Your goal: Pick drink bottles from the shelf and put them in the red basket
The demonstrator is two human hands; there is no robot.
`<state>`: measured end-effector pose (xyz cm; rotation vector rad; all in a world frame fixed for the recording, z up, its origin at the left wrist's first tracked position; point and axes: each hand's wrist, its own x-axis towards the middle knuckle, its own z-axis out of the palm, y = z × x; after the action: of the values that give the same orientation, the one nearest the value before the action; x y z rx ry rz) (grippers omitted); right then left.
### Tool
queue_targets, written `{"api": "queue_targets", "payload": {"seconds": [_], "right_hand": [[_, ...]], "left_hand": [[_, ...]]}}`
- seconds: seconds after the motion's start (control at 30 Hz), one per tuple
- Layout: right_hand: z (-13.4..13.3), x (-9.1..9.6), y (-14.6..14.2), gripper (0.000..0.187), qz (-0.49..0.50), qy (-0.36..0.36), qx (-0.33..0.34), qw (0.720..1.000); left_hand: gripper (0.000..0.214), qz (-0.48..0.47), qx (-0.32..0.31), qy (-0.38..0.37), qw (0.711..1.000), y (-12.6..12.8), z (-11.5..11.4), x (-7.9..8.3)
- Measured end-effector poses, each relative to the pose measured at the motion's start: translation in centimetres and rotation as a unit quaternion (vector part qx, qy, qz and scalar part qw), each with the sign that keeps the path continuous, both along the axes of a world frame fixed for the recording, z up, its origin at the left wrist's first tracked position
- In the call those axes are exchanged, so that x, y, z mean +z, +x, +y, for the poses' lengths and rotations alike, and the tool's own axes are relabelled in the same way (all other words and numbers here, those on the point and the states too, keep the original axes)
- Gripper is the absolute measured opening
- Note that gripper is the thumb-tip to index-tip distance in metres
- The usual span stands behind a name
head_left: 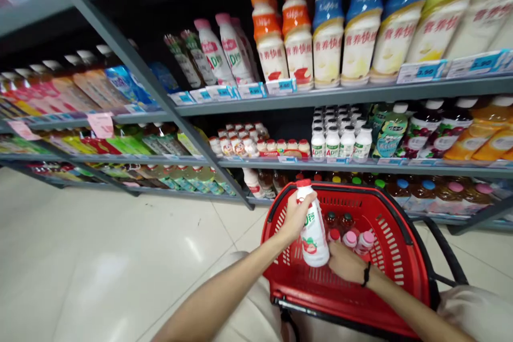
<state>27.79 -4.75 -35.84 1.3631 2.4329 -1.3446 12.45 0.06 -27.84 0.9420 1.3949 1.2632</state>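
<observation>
My left hand (294, 216) is wrapped round the upper part of a white drink bottle (313, 230) with a red cap and a strawberry label, held over a red shopping basket (396, 256). My right hand (345, 262), with a black band at the wrist, supports the bottle's base from below, its fingers curled under it. Inside the basket lie several small bottles (355, 238) with pink and red caps, just right of the held bottle.
Grey shop shelves (344, 93) stacked with drink bottles run across the view in front of me. Small white bottles (340, 141) stand on the middle shelf. Shiny white floor tiles (100, 267) spread to the left. The basket's black handle (449, 256) hangs at its right.
</observation>
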Motion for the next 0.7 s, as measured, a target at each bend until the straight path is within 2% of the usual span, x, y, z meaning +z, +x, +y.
{"api": "queue_targets", "payload": {"seconds": [0.1,0.2,0.27,0.33,0.4,0.43,0.53,0.7], "right_hand": [[0.0,-0.7,0.5,0.034,0.012,-0.023,-0.021,0.999],[-0.1,-0.2,0.5,0.03,0.122,-0.087,-0.055,0.987],[-0.2,0.5,0.2,0.032,0.226,-0.17,-0.129,0.95],[-0.4,1.4,-0.2,0.043,0.306,-0.258,-0.201,0.894],[-0.8,2.2,-0.5,0.057,0.359,-0.325,-0.229,0.845],[-1.1,2.5,-0.6,0.063,0.378,-0.346,-0.226,0.829],[-1.7,3.2,-0.5,0.067,0.403,-0.355,-0.22,0.814],[-2.4,3.6,-0.1,0.064,0.419,-0.336,-0.265,0.801]], "left_hand": [[0.048,-0.032,-0.03,-0.021,0.999,-0.4,-1.1,-0.3],[0.044,-0.061,-0.027,-0.025,0.997,-1.2,-1.4,0.3],[0.042,-0.083,-0.028,-0.017,0.996,-1.4,-1.5,0.4],[0.039,-0.097,-0.028,-0.006,0.995,-1.6,-1.7,0.4],[0.037,-0.09,-0.029,0.003,0.996,-1.6,-1.9,0.3],[0.036,-0.077,-0.026,0.01,0.997,-1.6,-1.9,0.2],[0.036,-0.06,-0.004,0.031,0.998,-1.3,-1.8,-0.2],[0.045,-0.154,-0.024,-0.019,0.988,-0.5,-1.0,-0.1]]}}
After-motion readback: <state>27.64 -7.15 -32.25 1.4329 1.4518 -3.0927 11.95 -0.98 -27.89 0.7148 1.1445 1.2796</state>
